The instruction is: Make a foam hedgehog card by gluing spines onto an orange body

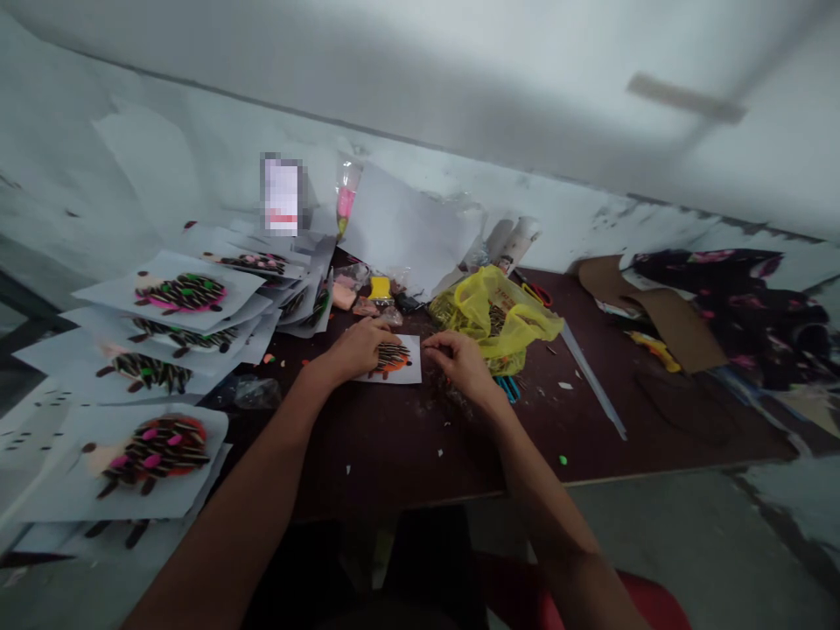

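Note:
On the dark table in front of me lies a white card [411, 371] bearing a hedgehog picture [394, 357] with an orange body and dark, stick-like spines. My left hand [358, 350] rests on the card's left part, its fingers stretched over the picture and hiding some of it. Just beyond the card's right edge, my right hand [463, 366] has thumb and index finger pinched together; anything between them is too small to make out. Behind that hand sits a yellow plastic bag [502, 306] with thin brown sticks in it.
Stacks of finished-looking hedgehog cards [177, 293] crowd the left side. A yellow block [380, 288] and small packets lie behind my left hand. Red-handled scissors [539, 293], a clear strip [594, 381] and dark floral cloth [735, 306] are to the right. A phone [282, 197] stands at the back.

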